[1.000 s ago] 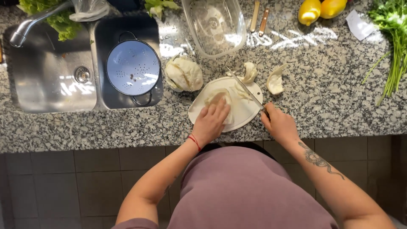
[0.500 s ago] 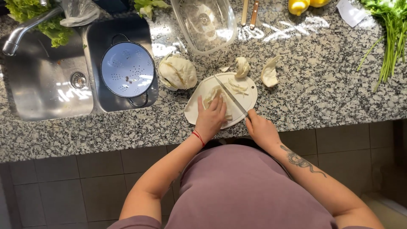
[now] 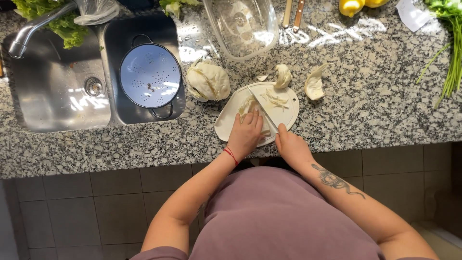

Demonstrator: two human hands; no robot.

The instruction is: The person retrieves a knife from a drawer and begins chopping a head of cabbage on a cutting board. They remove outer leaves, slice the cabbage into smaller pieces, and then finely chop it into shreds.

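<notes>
A white cutting board (image 3: 226, 129) lies on the granite counter (image 3: 365, 110) near its front edge. My left hand (image 3: 245, 135) presses down on a pale cabbage piece (image 3: 248, 104) on the board. My right hand (image 3: 291, 147) grips a knife (image 3: 262, 108) whose blade slants across the board beside the cabbage piece. Thin cabbage shreds (image 3: 278, 98) lie on the board's right part. A larger cabbage chunk (image 3: 208, 81) sits on the counter just left of the board.
Loose cabbage leaves (image 3: 314, 84) and a small cabbage piece (image 3: 283, 76) lie by the board. A blue colander (image 3: 150, 76) sits in the sink (image 3: 53, 91). A clear glass dish (image 3: 240, 26), yellow peppers (image 3: 353, 6), green herbs (image 3: 450, 43) and lettuce (image 3: 45, 17) line the back.
The view shifted so the counter sits a little higher and to the left. My hands stay on the board; the knife blade has moved closer to my left hand.
</notes>
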